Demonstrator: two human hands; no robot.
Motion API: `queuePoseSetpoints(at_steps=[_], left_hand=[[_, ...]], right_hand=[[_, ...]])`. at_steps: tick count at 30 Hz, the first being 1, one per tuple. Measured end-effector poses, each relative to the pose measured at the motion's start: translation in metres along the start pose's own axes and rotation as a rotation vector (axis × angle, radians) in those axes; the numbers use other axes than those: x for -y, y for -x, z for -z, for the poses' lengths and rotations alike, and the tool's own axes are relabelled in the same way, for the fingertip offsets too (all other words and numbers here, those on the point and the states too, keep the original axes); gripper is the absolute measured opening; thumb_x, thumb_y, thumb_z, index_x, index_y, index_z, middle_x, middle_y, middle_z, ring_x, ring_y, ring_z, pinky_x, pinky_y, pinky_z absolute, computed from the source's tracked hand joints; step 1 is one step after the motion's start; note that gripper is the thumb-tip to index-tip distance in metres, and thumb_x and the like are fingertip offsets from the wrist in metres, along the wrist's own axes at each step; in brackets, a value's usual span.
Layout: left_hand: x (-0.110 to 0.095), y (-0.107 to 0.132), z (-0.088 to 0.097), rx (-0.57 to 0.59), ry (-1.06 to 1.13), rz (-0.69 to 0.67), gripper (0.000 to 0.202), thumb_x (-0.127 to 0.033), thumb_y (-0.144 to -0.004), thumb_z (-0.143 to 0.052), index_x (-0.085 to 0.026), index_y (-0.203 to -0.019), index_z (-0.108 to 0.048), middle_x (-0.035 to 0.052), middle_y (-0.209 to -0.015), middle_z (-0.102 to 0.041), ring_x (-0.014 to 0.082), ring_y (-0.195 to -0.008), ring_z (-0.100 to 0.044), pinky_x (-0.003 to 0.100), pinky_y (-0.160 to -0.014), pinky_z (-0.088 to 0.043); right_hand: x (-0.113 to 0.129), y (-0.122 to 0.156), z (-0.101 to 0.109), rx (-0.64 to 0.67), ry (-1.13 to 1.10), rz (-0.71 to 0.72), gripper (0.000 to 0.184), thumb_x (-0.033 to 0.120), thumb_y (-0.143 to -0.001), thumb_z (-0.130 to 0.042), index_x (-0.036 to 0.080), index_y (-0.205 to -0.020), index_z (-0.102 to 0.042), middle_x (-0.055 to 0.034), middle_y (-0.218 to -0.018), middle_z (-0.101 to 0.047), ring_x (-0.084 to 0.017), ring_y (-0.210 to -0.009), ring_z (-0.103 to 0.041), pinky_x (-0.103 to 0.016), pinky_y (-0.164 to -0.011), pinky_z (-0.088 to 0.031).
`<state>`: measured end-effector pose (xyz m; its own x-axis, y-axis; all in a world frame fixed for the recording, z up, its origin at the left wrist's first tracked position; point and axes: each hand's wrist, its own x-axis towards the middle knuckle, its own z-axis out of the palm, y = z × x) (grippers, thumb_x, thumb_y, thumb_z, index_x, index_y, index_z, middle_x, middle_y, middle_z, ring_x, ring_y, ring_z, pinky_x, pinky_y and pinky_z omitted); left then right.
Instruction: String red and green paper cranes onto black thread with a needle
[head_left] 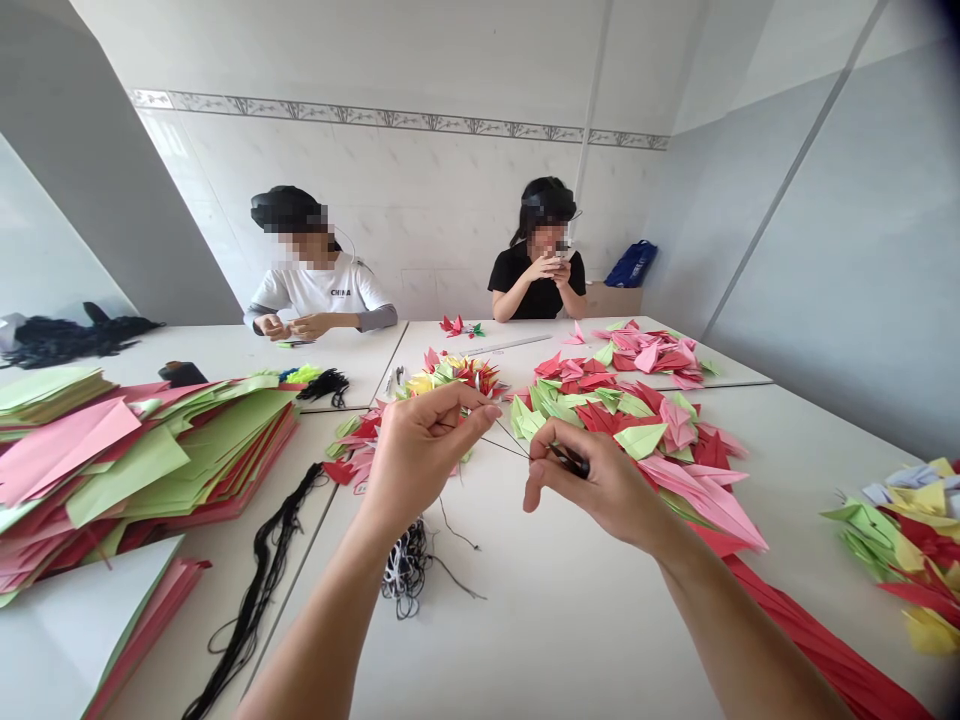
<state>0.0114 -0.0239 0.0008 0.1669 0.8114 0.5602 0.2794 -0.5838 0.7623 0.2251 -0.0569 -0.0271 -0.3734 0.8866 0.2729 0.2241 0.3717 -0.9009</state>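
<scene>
Forearms [337,610] frame thin, dark, straight thread [519,452] pinched by left hand [424,445] and right hand [600,490], which also grips a black object [573,461].

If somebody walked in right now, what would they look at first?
Probably the tall stack of colored paper on the left, and the heaps of bright folded paper on the table, right of the middle. Then, in front, the left hand and right hand, with thin dark thread between them.
</scene>
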Motion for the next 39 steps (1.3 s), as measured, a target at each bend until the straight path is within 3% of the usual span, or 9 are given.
queuePoseSetpoints(at_steps=[3, 8, 16, 20, 23, 28, 31, 34, 39], left_hand=[[0.001, -0.001, 0.004, 0.003, -0.007, -0.001, 0.024, -0.036, -0.09, -0.069, -0.019, -0.074, -0.067, -0.0066, -0.052, -0.027, 0.0075, -0.049, -0.019, 0.024, -0.043, -0.013], [0.0, -0.004, 0.007, 0.109, 0.025, 0.038, 0.027, -0.04, -0.092, -0.066, -0.018, -0.076, -0.067, -0.0049, -0.053, -0.036, 0.0077, -0.049, -0.022, 0.023, -0.043, -0.016], [0.002, -0.005, 0.006, 0.269, -0.064, 0.088, 0.026, -0.035, -0.096, -0.057, -0.018, -0.078, -0.064, -0.006, -0.054, -0.032, 0.0083, -0.048, -0.024, 0.021, -0.044, -0.018], [0.009, -0.01, 0.012, 0.241, -0.162, 0.081, 0.028, -0.035, -0.095, -0.055, -0.019, -0.074, -0.059, -0.0059, -0.056, -0.033, 0.0089, -0.05, -0.025, 0.021, -0.046, -0.019], [0.015, -0.015, 0.017, 0.155, -0.329, 0.077, 0.027, -0.036, -0.094, -0.056, -0.019, -0.073, -0.061, -0.0057, -0.055, -0.038, 0.0097, -0.052, -0.028, 0.022, -0.05, -0.021], [0.026, -0.022, 0.025, 0.081, -0.677, 0.114, 0.025, -0.036, -0.092, -0.054, -0.021, -0.076, -0.065, -0.004, -0.054, -0.049, 0.0121, -0.051, -0.035, 0.023, -0.053, -0.026], [0.033, -0.025, 0.027, 0.154, -0.72, 0.135, 0.027, -0.039, -0.093, -0.051, -0.021, -0.078, -0.065, -0.0029, -0.057, -0.053, 0.0131, -0.053, -0.039, 0.023, -0.055, -0.028], [0.041, -0.025, 0.023, 0.335, -0.718, 0.114, 0.029, -0.035, -0.094, -0.047, -0.021, -0.077, -0.065, -0.0021, -0.06, -0.056, 0.0131, -0.054, -0.042, 0.024, -0.055, -0.028], [0.067, -0.015, -0.016, 0.609, -0.696, 0.029, 0.029, -0.029, -0.096, -0.046, -0.019, -0.081, -0.068, 0.0042, -0.08, -0.069, 0.0164, -0.066, -0.058, 0.026, -0.06, -0.037]], right_hand=[[-0.001, 0.0, 0.006, -0.089, 0.031, 0.063, 0.022, 0.038, -0.099, -0.061, 0.022, -0.084, -0.056, 0.001, -0.07, -0.073, -0.011, -0.054, -0.034, -0.028, -0.051, -0.027], [-0.002, 0.0, 0.012, -0.482, -0.079, 0.256, 0.018, 0.036, -0.092, -0.071, 0.022, -0.084, -0.064, -0.0001, -0.068, -0.069, -0.01, -0.05, -0.043, -0.027, -0.049, -0.031], [0.006, 0.001, 0.033, -0.753, -0.527, 0.28, 0.028, 0.044, -0.089, -0.073, 0.025, -0.083, -0.054, 0.0029, -0.09, -0.071, -0.003, -0.038, -0.015, -0.03, -0.036, -0.007], [0.02, 0.007, 0.056, -0.881, -0.68, 0.307, 0.02, 0.03, -0.088, -0.072, 0.023, -0.08, -0.055, 0.0065, -0.073, -0.057, -0.004, -0.038, -0.011, -0.031, -0.034, -0.003], [0.033, 0.018, 0.074, -1.083, -0.793, 0.343, 0.015, 0.016, -0.091, -0.062, 0.022, -0.078, -0.056, 0.0074, -0.061, -0.041, -0.005, -0.037, -0.012, -0.028, -0.031, -0.004], [0.046, 0.042, 0.101, -1.391, -0.749, 0.474, 0.034, 0.004, -0.095, -0.038, 0.02, -0.07, -0.054, 0.0069, -0.059, -0.03, -0.005, -0.038, -0.016, -0.022, -0.031, -0.009], [0.046, 0.053, 0.11, -1.438, -0.715, 0.554, 0.039, 0.003, -0.095, -0.033, 0.019, -0.066, -0.053, 0.0065, -0.059, -0.028, -0.005, -0.039, -0.016, -0.022, -0.032, -0.011], [0.046, 0.055, 0.109, -1.43, -0.692, 0.568, 0.039, 0.004, -0.096, -0.035, 0.02, -0.066, -0.054, 0.0061, -0.061, -0.027, -0.005, -0.041, -0.018, -0.022, -0.033, -0.013], [0.049, 0.047, 0.097, -1.368, -0.683, 0.51, 0.027, 0.005, -0.092, -0.042, 0.02, -0.076, -0.057, 0.0066, -0.062, -0.029, -0.005, -0.04, -0.019, -0.022, -0.034, -0.012]])
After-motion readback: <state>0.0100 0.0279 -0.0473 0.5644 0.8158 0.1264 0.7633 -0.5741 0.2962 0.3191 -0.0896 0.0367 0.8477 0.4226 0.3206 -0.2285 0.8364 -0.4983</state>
